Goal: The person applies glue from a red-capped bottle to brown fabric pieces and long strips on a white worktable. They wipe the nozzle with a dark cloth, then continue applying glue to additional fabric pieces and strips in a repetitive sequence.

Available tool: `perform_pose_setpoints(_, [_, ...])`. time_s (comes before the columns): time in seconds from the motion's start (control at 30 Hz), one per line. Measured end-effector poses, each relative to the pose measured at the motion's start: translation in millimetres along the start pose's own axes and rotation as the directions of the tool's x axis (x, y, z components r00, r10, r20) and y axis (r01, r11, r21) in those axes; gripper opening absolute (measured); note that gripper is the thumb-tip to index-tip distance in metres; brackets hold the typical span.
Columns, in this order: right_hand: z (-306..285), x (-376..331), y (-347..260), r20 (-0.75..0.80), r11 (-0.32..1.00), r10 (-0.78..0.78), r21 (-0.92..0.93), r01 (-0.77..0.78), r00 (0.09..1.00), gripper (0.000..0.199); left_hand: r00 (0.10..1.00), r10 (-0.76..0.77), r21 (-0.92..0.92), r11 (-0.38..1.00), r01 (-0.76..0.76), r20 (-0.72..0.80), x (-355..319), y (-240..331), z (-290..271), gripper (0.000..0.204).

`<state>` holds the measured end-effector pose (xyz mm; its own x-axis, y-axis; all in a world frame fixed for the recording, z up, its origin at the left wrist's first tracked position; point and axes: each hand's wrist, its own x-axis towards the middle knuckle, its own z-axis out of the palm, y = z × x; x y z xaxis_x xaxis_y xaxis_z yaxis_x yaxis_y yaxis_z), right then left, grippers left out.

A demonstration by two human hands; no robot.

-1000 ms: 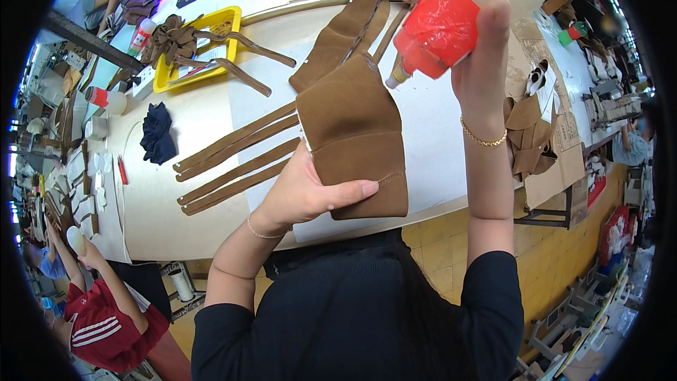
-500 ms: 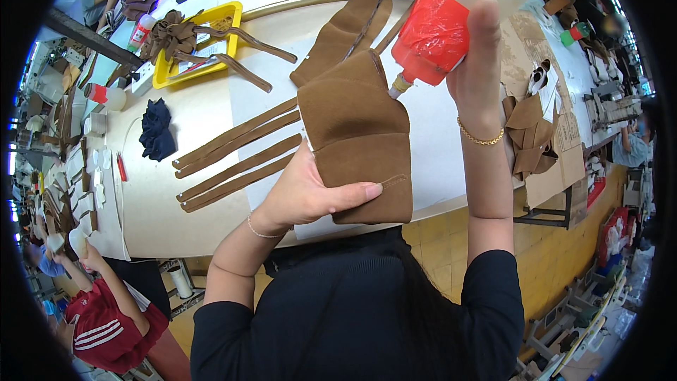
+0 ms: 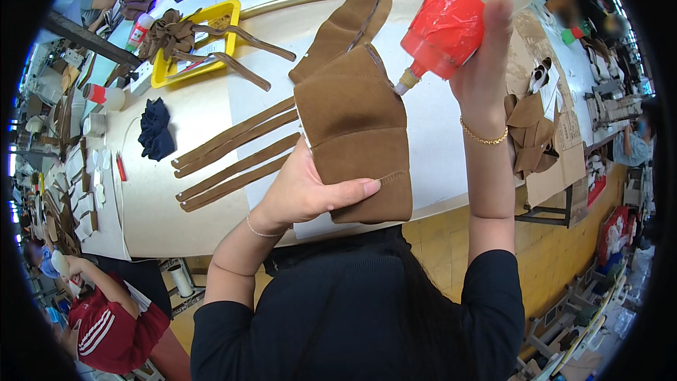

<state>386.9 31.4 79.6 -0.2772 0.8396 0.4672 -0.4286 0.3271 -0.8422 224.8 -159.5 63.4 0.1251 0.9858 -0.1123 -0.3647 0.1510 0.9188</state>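
Note:
My left hand (image 3: 314, 187) grips the near left part of a brown leather-like piece (image 3: 363, 148), thumb on top and fingers hidden beneath. In my right hand (image 3: 486, 56) is a large translucent squeeze bottle (image 3: 444, 32) with a red label, tipped nozzle down. Its nozzle tip is at the piece's upper right edge; whether it touches I cannot tell. Beyond the held piece, another brown piece (image 3: 345, 25) lies on the table. Several narrow brown strips (image 3: 236, 137) lie to the left of my left hand.
A yellow tray (image 3: 164, 74) with brown strips stands at the back left, near a dark blue cloth bundle (image 3: 156, 129). A red pen (image 3: 120, 167) lies farther left. Brown pieces (image 3: 532, 130) rest on cardboard (image 3: 557, 183) at right. A person in a red shirt (image 3: 113, 324) is at lower left.
My right hand and the bottle have shifted slightly right, and the nozzle has moved along the piece's edge. My left hand keeps its grip. A hand at the far edge has gone from view.

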Motion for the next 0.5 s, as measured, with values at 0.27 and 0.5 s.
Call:
perform_pose_setpoints(0.27, [-0.9,-13.8,-6.1,0.081,0.996,-0.001,-0.084,0.008,0.997,0.064,1.000,0.004,0.007,1.000,-0.004,-0.007,4.2,-0.6,-0.7,0.068])
perform_pose_setpoints(0.5, [-5.9,-24.5,-5.4,0.022,0.982,-0.055,-0.178,0.058,0.998,0.073,0.999,0.029,-0.028,0.999,-0.029,-0.029,6.2,1.6,1.6,0.069])
